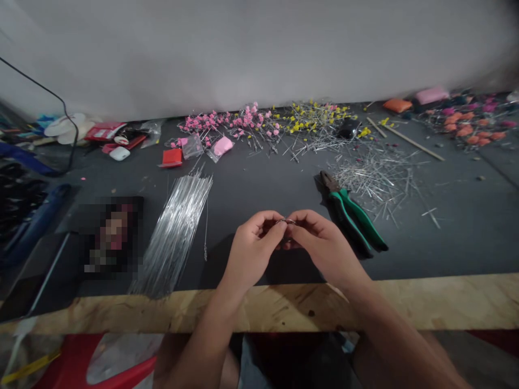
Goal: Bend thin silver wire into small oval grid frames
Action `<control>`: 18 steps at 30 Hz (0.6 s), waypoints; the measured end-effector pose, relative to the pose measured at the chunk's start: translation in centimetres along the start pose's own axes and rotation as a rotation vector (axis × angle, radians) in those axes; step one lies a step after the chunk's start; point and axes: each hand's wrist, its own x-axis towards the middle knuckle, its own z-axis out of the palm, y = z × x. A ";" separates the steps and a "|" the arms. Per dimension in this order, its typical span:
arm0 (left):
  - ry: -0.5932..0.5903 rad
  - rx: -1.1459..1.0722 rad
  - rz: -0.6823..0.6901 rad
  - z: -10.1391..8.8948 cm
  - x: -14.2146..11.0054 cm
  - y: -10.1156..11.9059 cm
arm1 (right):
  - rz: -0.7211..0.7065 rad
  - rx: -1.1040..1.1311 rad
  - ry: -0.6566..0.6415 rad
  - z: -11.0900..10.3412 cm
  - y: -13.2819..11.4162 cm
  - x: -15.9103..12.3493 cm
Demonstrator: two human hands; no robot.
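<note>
My left hand (257, 240) and my right hand (318, 237) meet over the dark mat, just in from the table's front edge. Both are closed, thumbs and fingertips pinching a short piece of wire (286, 220) between them; most of it is hidden by the fingers. Right of my right hand lie green-handled pliers (357, 219), jaws pointing away. To the left of my left hand, a single twisted wire (206, 232) rests beside a thick bundle of straight silvery wires (174, 232).
Cut wire pieces (375, 175) are heaped behind the pliers. Pink-tipped wires (231, 121) and yellow-tipped wires (312, 119) lie along the wall, orange-tipped ones (472, 129) at far right. A red packet (172, 157) sits behind the bundle. A phone-like dark object, partly pixelated, (135, 216) lies left.
</note>
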 end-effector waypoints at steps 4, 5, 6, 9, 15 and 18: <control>-0.012 -0.063 0.031 0.2 0.0 0.0 | -0.056 -0.058 0.008 -0.1 -0.1 0.1; -0.012 -0.081 0.036 0.3 0.0 0.0 | -0.063 -0.069 0.015 -0.2 -0.2 0.1; -0.017 -0.099 0.035 0.3 0.1 0.0 | -0.066 -0.077 0.023 -0.2 -0.2 0.1; -0.027 -0.136 0.025 0.4 0.1 0.0 | -0.077 -0.109 0.048 -0.3 -0.4 0.1; -0.011 -0.135 -0.013 0.5 0.2 0.0 | -0.083 -0.161 0.084 -0.1 -0.3 0.0; -0.011 -0.126 -0.019 0.5 0.2 0.0 | -0.111 -0.215 0.123 0.2 -0.2 -0.2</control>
